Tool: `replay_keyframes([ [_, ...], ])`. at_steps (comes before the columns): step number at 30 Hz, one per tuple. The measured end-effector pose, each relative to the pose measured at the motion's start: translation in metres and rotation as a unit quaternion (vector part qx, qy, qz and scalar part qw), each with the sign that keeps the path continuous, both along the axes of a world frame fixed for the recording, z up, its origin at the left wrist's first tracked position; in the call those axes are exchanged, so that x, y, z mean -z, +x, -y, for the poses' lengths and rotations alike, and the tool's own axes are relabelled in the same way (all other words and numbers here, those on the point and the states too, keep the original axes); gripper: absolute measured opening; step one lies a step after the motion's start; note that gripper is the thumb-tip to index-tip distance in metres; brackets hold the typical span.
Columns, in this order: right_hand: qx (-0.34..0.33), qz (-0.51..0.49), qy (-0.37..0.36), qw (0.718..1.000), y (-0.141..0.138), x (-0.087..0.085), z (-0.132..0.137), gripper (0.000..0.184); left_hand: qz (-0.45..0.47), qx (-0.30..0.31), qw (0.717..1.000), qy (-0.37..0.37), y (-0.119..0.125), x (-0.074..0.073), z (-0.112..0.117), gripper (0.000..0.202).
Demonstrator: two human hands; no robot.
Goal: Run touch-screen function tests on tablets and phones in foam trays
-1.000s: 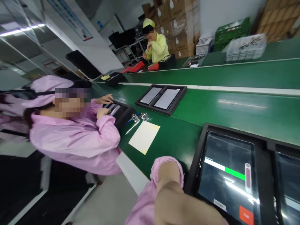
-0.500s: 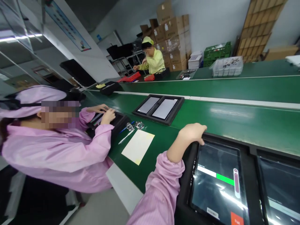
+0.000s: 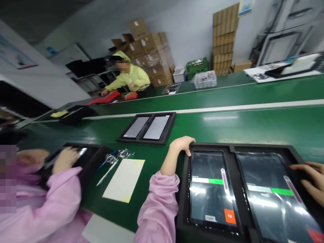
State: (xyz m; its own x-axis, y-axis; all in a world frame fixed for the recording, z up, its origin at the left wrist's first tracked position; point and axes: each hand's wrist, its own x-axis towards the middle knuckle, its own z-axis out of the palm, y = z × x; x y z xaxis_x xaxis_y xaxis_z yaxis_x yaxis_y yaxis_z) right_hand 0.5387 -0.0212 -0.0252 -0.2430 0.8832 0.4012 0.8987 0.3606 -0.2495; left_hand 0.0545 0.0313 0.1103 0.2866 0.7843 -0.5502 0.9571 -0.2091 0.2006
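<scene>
One large black tray (image 3: pixel 232 172) is set at the near edge of the green bench (image 3: pixel 154 158), and in it two tablets are seated side by side, the left tablet (image 3: pixel 207 202) and the right tablet (image 3: pixel 268 206), parted by one divider. On each screen one white-and-green bar, one upright pink slider and one red block are displayed; the right tablet's block is cut off by the picture's border. The tray's far left corner is grasped by the left hand (image 3: pixel 183 143), with its fingers bent over the rim. The right hand (image 3: pixel 314 180) is held at the tray's right side, partly out of view; whether anything is gripped by it cannot be told. Toward the bench's far side, a second tray (image 3: pixel 169 131) is placed, in which two pale-screened tablets (image 3: pixel 156 127) are laid. Left of the large tray, toward the bench's near edge, one pale sheet (image 3: pixel 124 180) is laid flat, and beside it one white stick (image 3: pixel 107 173), one blue pen (image 3: pixel 102 164) and two clear round pieces (image 3: pixel 124 153) are grouped. Farther left, a third tray (image 3: pixel 88 162) is attended by a co-worker in pink sleeves (image 3: pixel 65 189).
</scene>
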Motion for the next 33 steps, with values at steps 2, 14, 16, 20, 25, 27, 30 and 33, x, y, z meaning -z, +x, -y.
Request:
replay_keyframes([
  [2, 0.005, -0.025, -0.012, 1.000, -0.006, -0.009, 0.008, 0.026, 0.000, 0.010, 1.000, 0.013, -0.002, 0.001, 0.002, 0.070],
  [14, 0.051, 0.040, 0.015, 0.998, -0.038, -0.037, 0.060, 0.030, -0.020, -0.006, 0.980, 0.198, -0.012, 0.014, 0.091, 0.069],
  [16, 0.039, 0.059, 0.055, 0.996, -0.043, -0.044, 0.080, 0.033, -0.035, 0.006, 0.971, 0.237, -0.015, 0.019, 0.124, 0.079],
  [20, -0.118, 0.025, 0.099, 0.988, -0.069, -0.061, 0.123, 0.030, -0.002, 0.005, 0.976, 0.219, -0.012, 0.028, 0.186, 0.108],
  [25, -0.323, 0.031, 0.070, 0.943, -0.092, -0.067, 0.145, 0.030, -0.023, 0.044, 0.985, 0.164, 0.022, 0.042, 0.219, 0.146],
  [27, -0.355, 0.041, 0.059, 0.932, -0.094, -0.066, 0.145, 0.030, -0.060, 0.067, 0.983, 0.157, 0.034, 0.043, 0.214, 0.152],
  [30, -0.365, 0.012, 0.039, 0.930, -0.094, -0.067, 0.144, 0.040, -0.064, 0.104, 0.981, 0.148, 0.041, 0.032, 0.192, 0.153],
  [33, -0.344, 0.006, 0.053, 0.938, -0.088, -0.070, 0.135, 0.045, -0.040, 0.137, 0.978, 0.150, 0.041, 0.018, 0.161, 0.140],
])
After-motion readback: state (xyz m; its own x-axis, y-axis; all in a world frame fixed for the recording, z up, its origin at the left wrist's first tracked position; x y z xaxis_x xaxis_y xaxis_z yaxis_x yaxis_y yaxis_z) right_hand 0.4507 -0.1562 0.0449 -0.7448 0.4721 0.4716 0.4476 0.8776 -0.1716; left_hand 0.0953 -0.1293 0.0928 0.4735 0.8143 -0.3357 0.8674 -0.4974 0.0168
